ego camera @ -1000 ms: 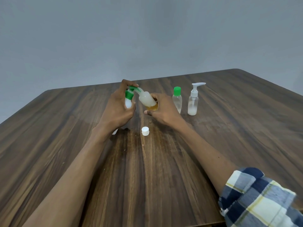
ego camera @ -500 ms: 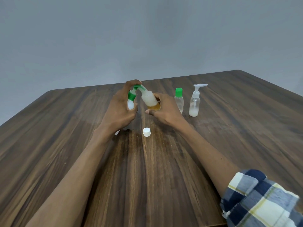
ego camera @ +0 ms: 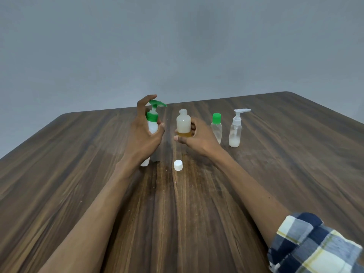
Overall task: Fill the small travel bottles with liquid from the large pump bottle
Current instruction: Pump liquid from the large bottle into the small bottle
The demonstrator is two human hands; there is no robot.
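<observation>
1. The left hand (ego camera: 144, 134) grips the large pump bottle (ego camera: 152, 127) around its white body, fingers curled, and the forefinger rests on the green pump head (ego camera: 157, 103). The bottle stands on the wooden table (ego camera: 78, 164), probably so that it stays steady for pumping.
2. A white cap (ego camera: 178, 165) lies on the table between the two forearms, near the person. It likely belongs to the open bottle and waits there until the filling is finished.
3. The right hand (ego camera: 194, 137) holds a small open bottle (ego camera: 183, 123) upright, fingers and thumb curled around its lower part. A little amber liquid sits at its bottom.
4. Further right, a small bottle with a green cap (ego camera: 216, 126) and a clear bottle with a white pump (ego camera: 235, 131) stand apart from the hands, not yet touched.
5. Half a second ago the small bottle was tilted with its mouth at the green spout. Now it is upright and a gap separates the two bottles, so this dose seems finished.
</observation>
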